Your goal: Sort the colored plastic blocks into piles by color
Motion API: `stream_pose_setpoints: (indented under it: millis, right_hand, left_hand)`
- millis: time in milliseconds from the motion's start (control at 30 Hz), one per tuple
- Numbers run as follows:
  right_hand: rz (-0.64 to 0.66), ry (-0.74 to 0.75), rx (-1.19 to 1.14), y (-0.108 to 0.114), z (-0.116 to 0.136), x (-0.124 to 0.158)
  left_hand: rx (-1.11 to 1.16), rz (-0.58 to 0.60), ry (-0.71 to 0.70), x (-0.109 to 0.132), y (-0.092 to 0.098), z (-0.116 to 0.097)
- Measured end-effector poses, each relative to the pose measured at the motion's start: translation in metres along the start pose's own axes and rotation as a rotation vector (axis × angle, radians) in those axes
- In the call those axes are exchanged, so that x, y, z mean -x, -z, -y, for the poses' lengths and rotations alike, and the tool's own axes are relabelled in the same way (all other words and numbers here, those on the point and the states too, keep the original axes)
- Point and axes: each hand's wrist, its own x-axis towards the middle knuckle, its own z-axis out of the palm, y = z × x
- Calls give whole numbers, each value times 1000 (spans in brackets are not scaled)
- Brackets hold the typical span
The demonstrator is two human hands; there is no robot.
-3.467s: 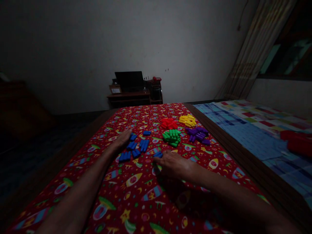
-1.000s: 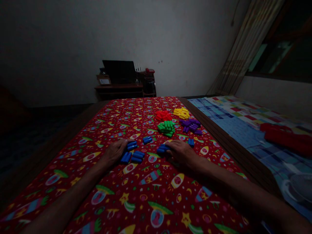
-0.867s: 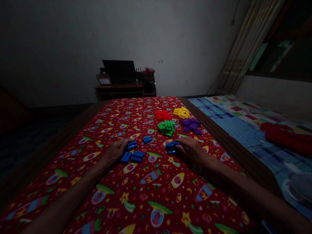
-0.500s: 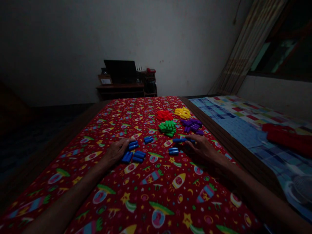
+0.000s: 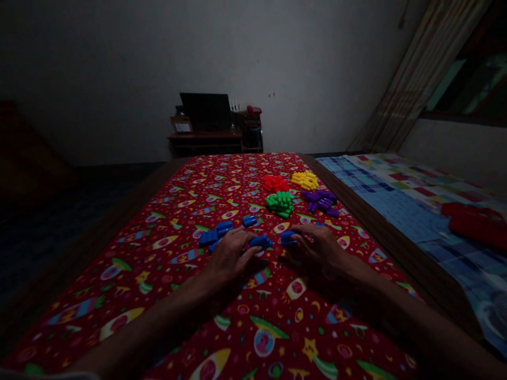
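My left hand point(image 5: 231, 253) is closed, with a blue tube-shaped plastic block point(image 5: 260, 242) between thumb and fingers. Facing it across a small gap, my right hand point(image 5: 320, 246) pinches another blue block point(image 5: 288, 238) at its right end. To the left of and partly behind my left hand lies a group of blue blocks point(image 5: 209, 237). One blue block point(image 5: 249, 221) lies alone just beyond it. A bit of blue point(image 5: 320, 224) shows behind my right hand, mostly hidden. Everything rests on a red cloth point(image 5: 222, 322) printed with rockets and stars.
Beyond my hands are piles of red pieces point(image 5: 276, 183), yellow pieces point(image 5: 304, 180), green pieces point(image 5: 280, 204) and purple pieces point(image 5: 320, 201). A bed with a checked cover point(image 5: 380, 211) stands on the right. A desk with a black monitor point(image 5: 206, 111) is against the wall.
My left hand has moved right, away from the blue group, and now holds a blue block. My right hand has let go of the long blue piece and grips a nearer blue block. The view has shifted slightly.
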Motion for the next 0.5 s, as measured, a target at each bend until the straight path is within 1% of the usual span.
stream_pose_setpoints:
  millis: [67,100,167,233,267,300,367,433,467,500]
  right_hand:
    - [-49,-17,96,9,-21,3]
    - [-45,-15,149,14,-31,4]
    - [13,-17,231,23,-46,7]
    - [85,-35,265,30,-52,9]
    - [102,-50,261,32,-51,9]
    - [92,-68,241,33,-47,8]
    - [15,-112,158,32,-34,6]
    - [-62,-150,35,25,-16,5]
    - [-58,-158,-28,19,-6,5]
    - [-18,-145,-83,13,4,5]
  left_hand:
    - [-13,-25,42,-1,2,7]
    - [-16,-29,50,-2,3,10]
    - [-11,-28,48,-3,2,15]
    - [10,-24,41,-3,1,16]
    - [24,-23,42,-3,0,16]
    - [41,-18,46,-2,0,15]
    - [79,-7,63,-1,1,10]
    - [107,12,80,1,1,3]
    - [119,28,77,3,0,0]
    - [131,49,60,4,-1,-4]
